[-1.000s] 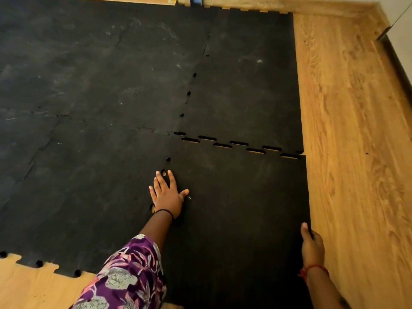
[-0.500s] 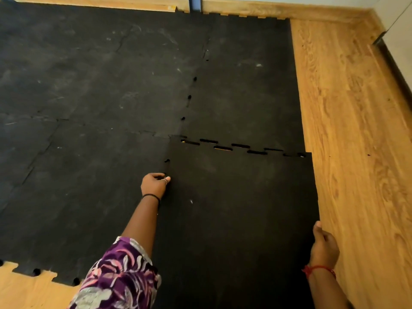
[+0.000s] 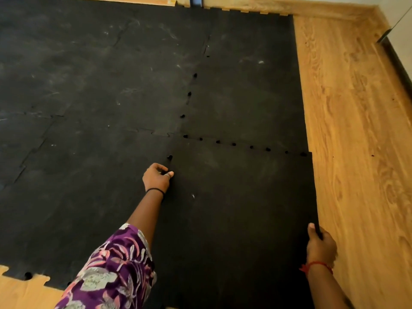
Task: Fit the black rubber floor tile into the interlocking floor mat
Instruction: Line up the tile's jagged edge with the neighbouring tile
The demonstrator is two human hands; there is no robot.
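The black rubber floor tile [image 3: 240, 208] lies at the near right corner of the interlocking floor mat [image 3: 93, 90]. Its far edge meets the neighbouring tile along a seam of small round gaps. My left hand [image 3: 157, 179] is curled at the tile's left edge, fingers pinching that edge where it meets the mat. My right hand [image 3: 321, 246] grips the tile's right edge, thumb on top, beside the wooden floor. Whether the left seam sits fully flush I cannot tell.
Wooden floor [image 3: 356, 152] runs along the right of the mat up to a dark skirting [image 3: 396, 56] and wall. A wooden strip borders the far side. At the near left, the mat's toothed edge [image 3: 29, 275] ends on bare wood.
My left hand went from flat on the seam to curled, gripping the tile's left edge. The tile shifted toward the far tile, and the slotted gaps along the far seam closed to small holes.
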